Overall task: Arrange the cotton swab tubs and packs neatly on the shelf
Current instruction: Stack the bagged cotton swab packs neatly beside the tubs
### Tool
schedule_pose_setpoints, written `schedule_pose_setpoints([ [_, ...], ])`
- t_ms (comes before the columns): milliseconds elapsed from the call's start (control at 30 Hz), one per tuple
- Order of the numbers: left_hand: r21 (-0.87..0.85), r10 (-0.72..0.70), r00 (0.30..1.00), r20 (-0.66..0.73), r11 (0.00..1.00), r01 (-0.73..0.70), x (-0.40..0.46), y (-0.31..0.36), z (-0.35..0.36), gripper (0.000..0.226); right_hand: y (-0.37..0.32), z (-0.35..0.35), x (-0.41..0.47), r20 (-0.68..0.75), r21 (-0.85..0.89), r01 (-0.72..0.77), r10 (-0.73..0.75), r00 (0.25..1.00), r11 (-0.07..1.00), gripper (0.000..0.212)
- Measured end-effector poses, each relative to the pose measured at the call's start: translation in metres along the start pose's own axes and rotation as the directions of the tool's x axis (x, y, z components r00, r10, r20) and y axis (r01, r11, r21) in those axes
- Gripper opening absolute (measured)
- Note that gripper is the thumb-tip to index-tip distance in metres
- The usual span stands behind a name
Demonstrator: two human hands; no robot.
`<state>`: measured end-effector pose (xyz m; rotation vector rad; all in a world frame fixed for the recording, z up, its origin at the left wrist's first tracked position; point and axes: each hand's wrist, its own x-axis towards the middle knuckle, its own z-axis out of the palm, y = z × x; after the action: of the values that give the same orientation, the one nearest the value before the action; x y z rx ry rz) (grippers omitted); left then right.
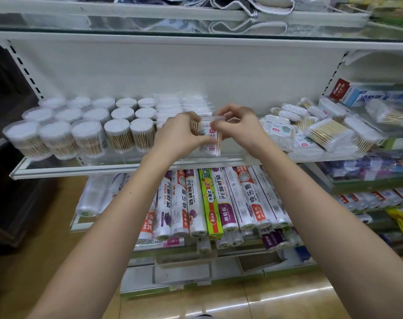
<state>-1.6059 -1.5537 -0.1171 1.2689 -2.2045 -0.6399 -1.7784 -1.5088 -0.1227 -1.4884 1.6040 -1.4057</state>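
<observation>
Where both forearms reach in from the bottom of the frame, the left hand (181, 132) and right hand (240, 125) meet at the centre, each with its grip closed on one clear pack of cotton swabs (210, 137), held upright over the front edge of the glass shelf (58, 168). The pack's white label carries a small red mark; its print is too small to read. Left of centre, round cotton swab tubs (85, 125) stand in tidy rows; flat packs are stacked behind the hands, and loose packs (329, 132) lie jumbled at the right. Lower in the frame, rolls of cling film (215, 203) read "PE PLASTIC WRAP", "PE保鲜袋" and "快乐撕".
</observation>
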Motion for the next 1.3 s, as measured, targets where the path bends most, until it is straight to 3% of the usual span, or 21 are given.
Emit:
schedule_pose_setpoints([
  [100, -0.078, -0.011, 1.0, 0.01, 0.997, 0.011, 0.003, 0.004, 0.004, 0.078, -0.004, 0.001, 0.0, 0.056, 0.047, 0.005, -0.008, 0.998, 0.999, 0.015],
  [233, -0.318, -0.043, 0.998, 0.05, 0.946, 0.057, 0.009, 0.002, 0.006, 0.062, -0.004, -0.005, 0.008, 0.059, 0.176, -0.049, 0.039, 0.998, 0.983, 0.01],
  [333, -0.479, 0.001, 0.992, 0.125, 0.876, 0.059, 0.011, 0.001, 0.005, 0.053, 0.001, -0.012, 0.012, 0.094, -0.019, -0.058, 0.06, 0.994, 0.998, 0.026],
  [400, -0.481, 0.054, 0.986, 0.158, 0.876, 0.029, 0.012, 0.001, 0.003, 0.046, 0.002, -0.014, 0.013, 0.157, -0.07, -0.082, 0.092, 0.983, 0.994, 0.04],
  [500, -0.373, 0.076, 0.983, 0.17, 0.928, -0.007, 0.018, 0.0, 0.003, 0.039, 0.004, -0.016, 0.016, 0.143, -0.095, -0.076, 0.09, 0.986, 0.993, 0.041],
  [600, -0.07, 0.1, 0.989, 0.106, 0.993, -0.093, 0.026, 0.004, 0.002, 0.036, 0.01, -0.015, 0.024, 0.058, -0.131, -0.061, 0.069, 0.996, 0.99, 0.034],
  [867, 0.366, 0.009, 0.999, 0.031, 0.93, -0.02, 0.064, 0.012, 0.0, 0.026, 0.027, 0.008, 0.042, -0.027, -0.074, -0.127, 0.126, 0.992, 0.989, 0.026],
  [1067, 0.497, 0.027, 1.0, 0.006, 0.867, -0.026, 0.076, 0.011, 0.004, 0.015, 0.031, 0.016, 0.053, -0.008, -0.22, -0.173, 0.175, 0.984, 0.96, 0.029],
  [1300, 0.527, 0.071, 0.998, 0.001, 0.848, -0.061, 0.086, 0.003, 0.004, 0.012, 0.039, 0.026, 0.066, -0.03, -0.281, -0.177, 0.176, 0.984, 0.943, 0.032],
])
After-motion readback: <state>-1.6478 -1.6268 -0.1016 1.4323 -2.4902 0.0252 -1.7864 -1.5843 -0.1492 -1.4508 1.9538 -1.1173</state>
